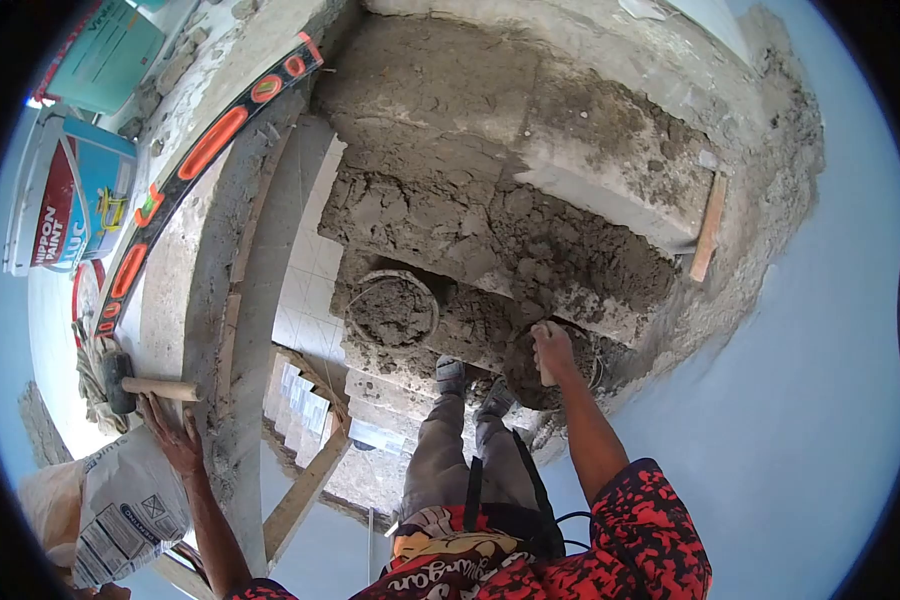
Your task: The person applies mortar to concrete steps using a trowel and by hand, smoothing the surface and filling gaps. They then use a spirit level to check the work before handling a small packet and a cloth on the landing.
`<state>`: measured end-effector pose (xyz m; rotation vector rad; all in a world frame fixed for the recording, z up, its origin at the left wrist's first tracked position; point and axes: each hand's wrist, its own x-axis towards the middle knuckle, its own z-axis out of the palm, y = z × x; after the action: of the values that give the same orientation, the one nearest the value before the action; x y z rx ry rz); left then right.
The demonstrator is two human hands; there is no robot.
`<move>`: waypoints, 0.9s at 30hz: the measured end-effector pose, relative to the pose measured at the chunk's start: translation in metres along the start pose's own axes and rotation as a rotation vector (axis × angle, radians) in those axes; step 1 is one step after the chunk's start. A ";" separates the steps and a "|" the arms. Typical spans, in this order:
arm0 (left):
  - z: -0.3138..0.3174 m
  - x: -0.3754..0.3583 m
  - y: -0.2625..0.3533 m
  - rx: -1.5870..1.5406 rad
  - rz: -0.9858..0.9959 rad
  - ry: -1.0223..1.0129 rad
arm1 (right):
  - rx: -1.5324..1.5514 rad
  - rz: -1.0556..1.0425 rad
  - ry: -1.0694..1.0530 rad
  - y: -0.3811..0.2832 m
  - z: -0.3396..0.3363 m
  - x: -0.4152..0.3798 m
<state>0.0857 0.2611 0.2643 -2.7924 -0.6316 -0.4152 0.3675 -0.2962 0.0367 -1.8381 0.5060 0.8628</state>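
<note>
- Mortar heap [490, 225]: grey, rough, clumpy and matt.
- Mallet [135, 385] at the ledge edge: pale bare wooden handle, black rubbery head.
- Level [195, 165]: glossy orange and black.
- Paint bucket [75, 195]: shiny printed plastic.

Pale tool handle [547, 365] gripped upright in right hand [551, 347], lower end sunk in wet grey mortar [526, 372] heaped in low round pan. Rubber mallet [135, 385], black head, wooden shaft, lying flat on ledge just beside left hand [173, 432].

I see pale blue painted walls [830, 420] flanking rough grey concrete steps [490, 130], with white tiled floor [315, 270] below in daylight.
</note>
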 end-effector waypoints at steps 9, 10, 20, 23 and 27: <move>0.000 0.000 0.000 -0.032 -0.007 0.003 | -0.107 -0.099 0.083 -0.012 -0.033 -0.011; 0.003 -0.003 -0.004 -0.053 -0.046 -0.019 | -0.124 -0.117 0.158 -0.013 -0.038 -0.012; 0.003 -0.005 -0.005 0.015 -0.051 -0.004 | -0.137 -0.088 0.148 -0.002 -0.083 -0.005; -0.001 -0.002 -0.001 0.002 -0.015 0.025 | -0.282 -0.198 0.174 0.027 -0.089 0.011; -0.002 -0.004 -0.001 0.016 -0.054 -0.002 | -0.250 -0.153 0.227 -0.007 -0.060 -0.038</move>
<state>0.0813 0.2603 0.2651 -2.7660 -0.7087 -0.4160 0.3672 -0.3493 0.0845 -2.1886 0.4040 0.6394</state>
